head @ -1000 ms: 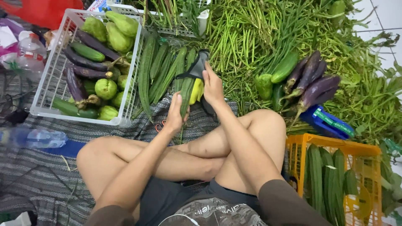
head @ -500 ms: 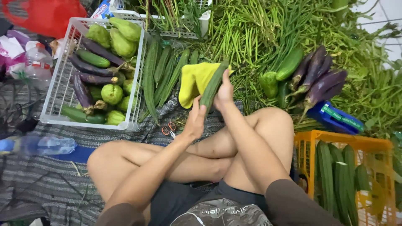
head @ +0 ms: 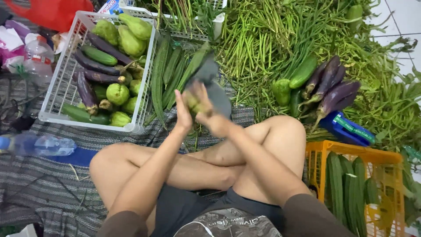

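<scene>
- Seemingly mid-motion, the right hand (head: 209, 112) closes its fingers (head: 199, 94) on a blurred green vegetable (head: 193, 103) wrapped partly in a grey cloth (head: 215, 87), above the crossed legs.
- Left hand (head: 183, 115) presses an open palm against the vegetable's side.
- Just beyond lie ridged gourds (head: 169, 72) on a striped mat (head: 52, 193).
- To the left, a white basket (head: 59, 87) holds aubergines and chayotes; an orange crate (head: 390, 162) stands right.

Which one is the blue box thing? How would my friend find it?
Start at the orange crate on the right, full of long green gourds. Just above its top edge, below the purple eggplants, lies the blue box. It is the only bright blue, straight-edged thing among all the green and purple vegetables.
</scene>
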